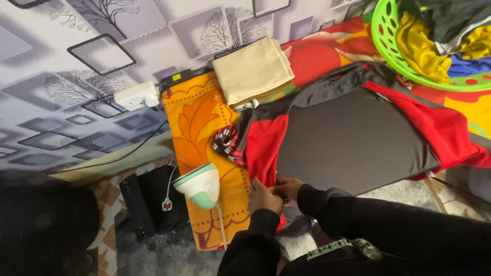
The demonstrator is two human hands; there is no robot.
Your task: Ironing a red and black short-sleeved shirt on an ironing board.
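Note:
A red and dark grey garment (353, 138) lies spread flat on an orange patterned cloth (197, 122). My left hand (263, 197) and my right hand (289, 187), both in black sleeves, meet at the garment's near edge and pinch the fabric there. A white and mint green iron (202, 185) stands on the orange cloth just left of my left hand, with its cord trailing toward me. A striped collar or cuff (227, 140) of the garment shows at its left side.
A folded beige cloth (253, 69) lies beyond the garment. A green laundry basket (383, 30) with yellow, blue and dark clothes sits at the top right. A white wall socket (135, 95) with a cable, a plug (167, 204) and a black object (153, 199) are at the left.

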